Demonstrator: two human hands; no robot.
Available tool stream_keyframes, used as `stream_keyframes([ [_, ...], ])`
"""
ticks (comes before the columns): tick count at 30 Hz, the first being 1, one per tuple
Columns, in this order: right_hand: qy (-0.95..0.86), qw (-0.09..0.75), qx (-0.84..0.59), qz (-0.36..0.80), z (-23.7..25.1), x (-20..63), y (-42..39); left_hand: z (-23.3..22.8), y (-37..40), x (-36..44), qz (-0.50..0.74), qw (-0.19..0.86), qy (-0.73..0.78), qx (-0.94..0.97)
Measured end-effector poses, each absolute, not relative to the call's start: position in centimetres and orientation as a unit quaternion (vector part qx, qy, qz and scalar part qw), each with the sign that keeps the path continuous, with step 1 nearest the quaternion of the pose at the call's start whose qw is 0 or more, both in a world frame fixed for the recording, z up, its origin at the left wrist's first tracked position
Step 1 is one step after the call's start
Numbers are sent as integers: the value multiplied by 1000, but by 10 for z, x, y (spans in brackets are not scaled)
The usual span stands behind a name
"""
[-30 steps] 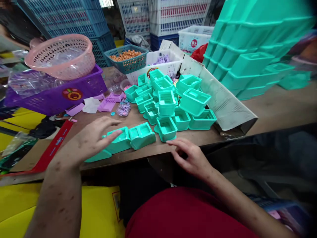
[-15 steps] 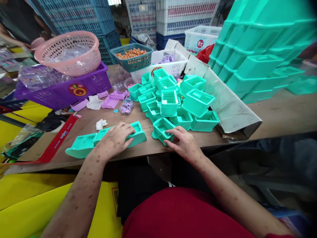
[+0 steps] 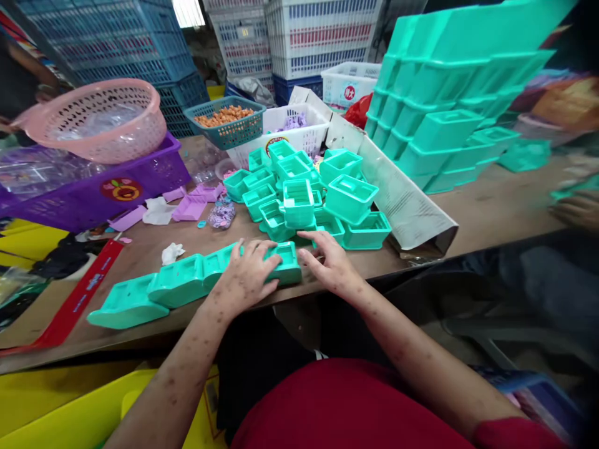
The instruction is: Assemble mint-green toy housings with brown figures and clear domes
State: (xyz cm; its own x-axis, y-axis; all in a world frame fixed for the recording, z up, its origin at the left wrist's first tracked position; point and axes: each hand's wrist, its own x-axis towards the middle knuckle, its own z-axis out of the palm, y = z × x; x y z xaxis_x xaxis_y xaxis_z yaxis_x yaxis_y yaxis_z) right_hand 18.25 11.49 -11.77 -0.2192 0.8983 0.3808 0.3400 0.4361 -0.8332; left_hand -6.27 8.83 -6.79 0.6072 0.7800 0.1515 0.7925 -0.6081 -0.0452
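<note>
A row of green plastic boxes runs end to end along the near edge of the table. My left hand lies across its right part, fingers over the top and thumb against the near side, gripping a box there. Just right of the row's last box, my right hand is open with fingers apart and nothing in it. Its fingertips are in front of a heap of similar green boxes, some stacked on others.
A long cardboard piece borders the heap, with tall stacked green boxes behind it. Left are a purple crate, a pink basket and a red-edged carton. Another person's hand shows far right.
The box my right hand was touching is now at the right end of the row, and that hand is off it. My left hand has shifted right along the row. The view has turned slightly.
</note>
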Motion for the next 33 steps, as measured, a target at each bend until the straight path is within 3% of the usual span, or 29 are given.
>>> stream_keyframes([
  [12, -687, 462, -510, 233, -105, 249, 94, -56, 106, -91, 13, 30, -534, -845],
  [20, -694, 470, -488, 243, -113, 242, 98, -17, 141, -30, -174, 67, -470, -863],
  [25, -709, 465, -450, 279, -106, 235, 87, -26, 188, -1, -120, 103, -471, -868],
  [33, -671, 509, -444, 305, -107, 250, 75, -25, 168, -29, -265, -42, -381, -885],
])
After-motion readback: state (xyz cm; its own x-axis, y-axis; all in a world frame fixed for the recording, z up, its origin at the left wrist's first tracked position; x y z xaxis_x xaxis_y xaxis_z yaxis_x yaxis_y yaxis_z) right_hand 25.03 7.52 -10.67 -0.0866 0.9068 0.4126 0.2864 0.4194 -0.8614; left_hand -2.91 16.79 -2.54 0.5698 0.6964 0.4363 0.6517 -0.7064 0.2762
